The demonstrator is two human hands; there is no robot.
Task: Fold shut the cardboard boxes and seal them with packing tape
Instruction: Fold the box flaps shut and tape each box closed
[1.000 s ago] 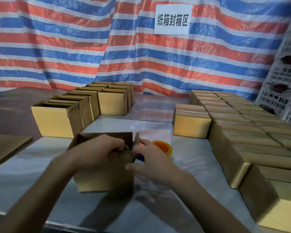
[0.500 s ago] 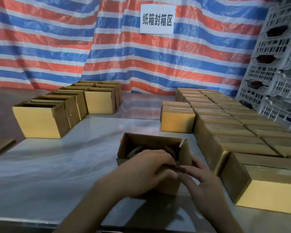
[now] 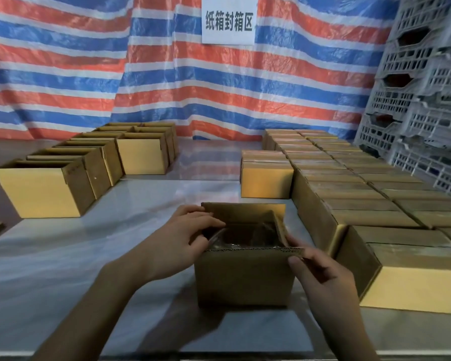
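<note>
Head view: the open box (image 3: pixel 245 277) now sits at the near middle of the table (image 3: pixel 63 256), just beside the block of closed boxes (image 3: pixel 349 183) on the right; a second ago it stood further left, so it has been slid across; the orange tape roll seen behind it then no longer shows. The left hand (image 3: pixel 182 238) grips the box's left wall, fingers curled over the rim; the right hand (image 3: pixel 320 272) pinches the near right corner, thumb in front, fingers behind the flap. The flaps stand up and a shiny liner (image 3: pixel 245 242) shows inside; folding looks barely begun, and taping must wait; more unfolded boxes (image 3: pixel 42 188) queue at the far left.
</note>
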